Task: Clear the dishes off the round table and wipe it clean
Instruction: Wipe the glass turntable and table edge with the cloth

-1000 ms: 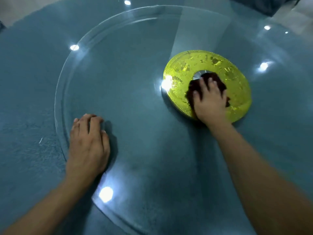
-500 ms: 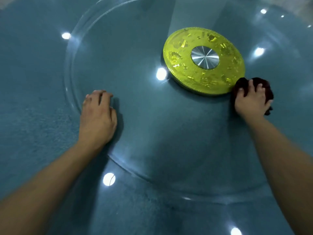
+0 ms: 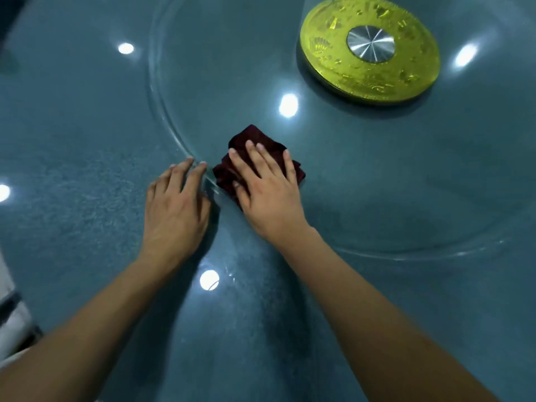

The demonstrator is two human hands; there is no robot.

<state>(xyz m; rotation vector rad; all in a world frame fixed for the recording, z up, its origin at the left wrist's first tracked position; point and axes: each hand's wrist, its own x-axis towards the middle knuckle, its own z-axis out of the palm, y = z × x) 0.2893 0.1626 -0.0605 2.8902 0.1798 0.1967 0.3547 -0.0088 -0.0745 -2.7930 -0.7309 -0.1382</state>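
Observation:
A dark red cloth (image 3: pixel 255 140) lies bunched on the clear glass turntable (image 3: pixel 162 117), close to its near-left rim. My right hand (image 3: pixel 266 187) presses flat on the cloth with straight, spread fingers. Just left of it, my left hand (image 3: pixel 177 207) rests flat with its fingertips on the turntable's rim. Under the glass lies the blue-grey round table (image 3: pixel 72 175). No dishes are in view.
The turntable's yellow hub (image 3: pixel 327 68) with a silver centre cap (image 3: pixel 370 44) sits at the upper right. Ceiling lights reflect as bright spots on the glass. Something white (image 3: pixel 8 320) shows past the table's edge at the lower left.
My right hand has swept the cloth from beside the yellow hub down and left to the turntable's near rim. My left hand stays at the rim; the view has shifted left.

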